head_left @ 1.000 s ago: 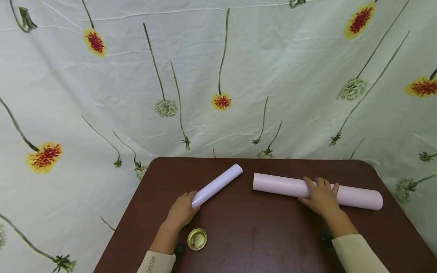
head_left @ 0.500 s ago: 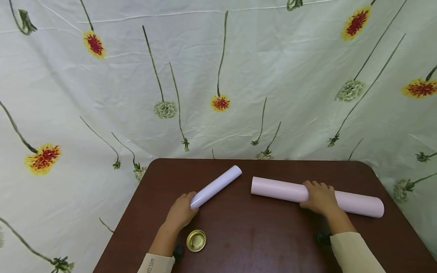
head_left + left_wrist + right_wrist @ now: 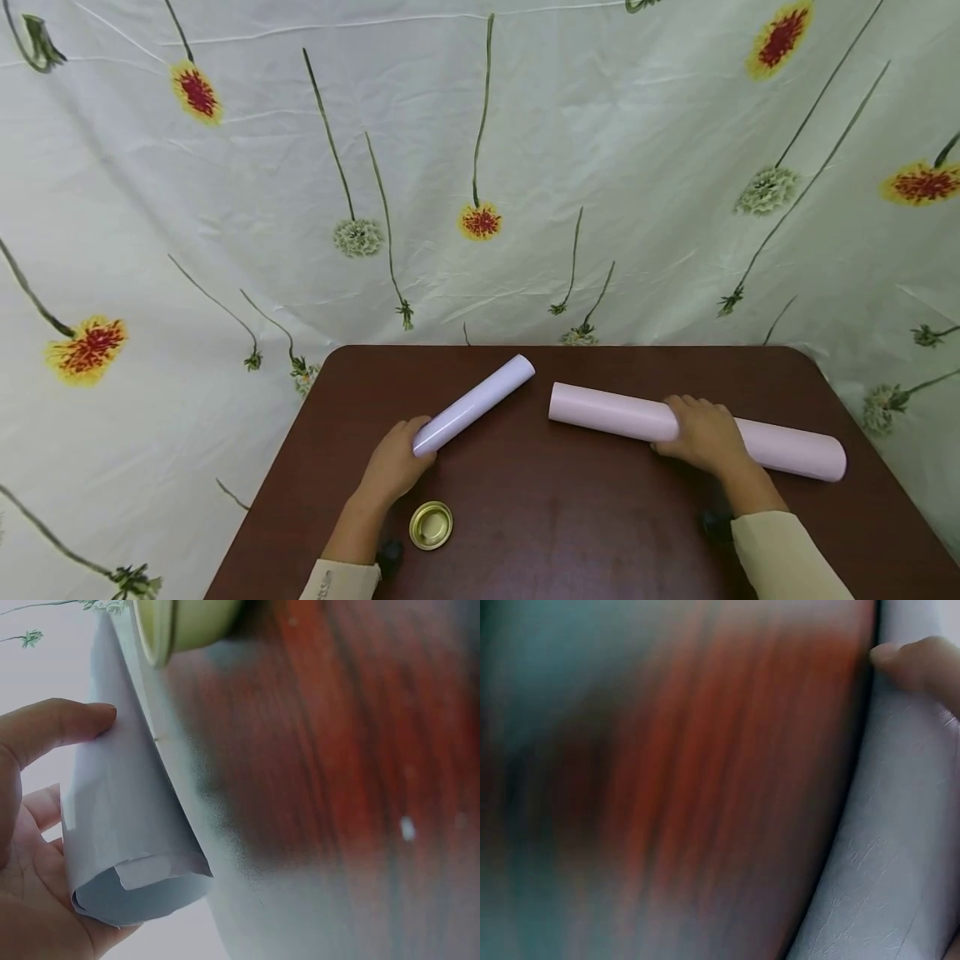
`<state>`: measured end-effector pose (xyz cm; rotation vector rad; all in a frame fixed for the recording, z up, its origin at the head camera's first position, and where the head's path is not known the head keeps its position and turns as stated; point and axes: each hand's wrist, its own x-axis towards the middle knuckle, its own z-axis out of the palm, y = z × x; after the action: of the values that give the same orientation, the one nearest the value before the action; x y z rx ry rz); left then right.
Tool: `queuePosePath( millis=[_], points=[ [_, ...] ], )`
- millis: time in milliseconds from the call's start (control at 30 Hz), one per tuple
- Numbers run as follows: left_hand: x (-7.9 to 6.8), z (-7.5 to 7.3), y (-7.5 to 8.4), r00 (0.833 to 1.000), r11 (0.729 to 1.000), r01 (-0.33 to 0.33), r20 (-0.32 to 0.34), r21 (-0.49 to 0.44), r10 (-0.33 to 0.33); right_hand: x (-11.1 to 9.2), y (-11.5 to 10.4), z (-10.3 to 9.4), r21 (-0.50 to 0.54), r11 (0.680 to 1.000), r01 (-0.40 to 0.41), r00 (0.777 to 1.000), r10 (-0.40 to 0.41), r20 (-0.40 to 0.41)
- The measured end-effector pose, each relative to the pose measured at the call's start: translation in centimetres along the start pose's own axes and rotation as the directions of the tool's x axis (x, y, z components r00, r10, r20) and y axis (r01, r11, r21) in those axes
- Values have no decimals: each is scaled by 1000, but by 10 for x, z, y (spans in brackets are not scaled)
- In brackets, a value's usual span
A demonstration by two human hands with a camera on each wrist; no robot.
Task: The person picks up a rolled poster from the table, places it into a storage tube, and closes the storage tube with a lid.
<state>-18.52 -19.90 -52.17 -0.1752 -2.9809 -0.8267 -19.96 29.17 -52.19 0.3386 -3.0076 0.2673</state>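
Observation:
My left hand holds the near end of a glossy white paper roll, which slants away toward the back of the table. In the left wrist view the thumb lies along one side of the white roll, fingers behind it, and the hollow end shows an overlapping edge. At the right, my right hand grips a longer, thicker pale pink roll around its middle, fingers over the top. The right wrist view shows the thumb on the textured pink roll; the other fingers are out of sight there.
A round gold-coloured lid or shallow dish sits on the dark brown table, just right of the left wrist. Behind the table's far edge hangs a pale cloth printed with flowers.
My right hand's fingers, spread over the pink roll before, have closed around it. The pink roll's right end has swung slightly nearer. My left hand and the white roll stay nearly still.

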Motion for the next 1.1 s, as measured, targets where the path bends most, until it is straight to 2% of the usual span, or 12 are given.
queuePosePath(
  millis=[533,733,900,1100],
  points=[
    [-2,-5,3,999,998,-28,-20,-61,27,-4,3,-4,17,999,50,998,-49,-40],
    [-3,-11,6,999,995,-29,-27,-91,27,-6,7,-11,62,998,27,994,-20,-112],
    [-4,-12,5,999,993,-35,-34,-109,31,-9,9,-20,106,994,0,991,14,-130],
    [-5,-15,9,997,989,-60,-50,-136,54,-12,11,-26,106,994,9,984,10,-175]
  ],
)
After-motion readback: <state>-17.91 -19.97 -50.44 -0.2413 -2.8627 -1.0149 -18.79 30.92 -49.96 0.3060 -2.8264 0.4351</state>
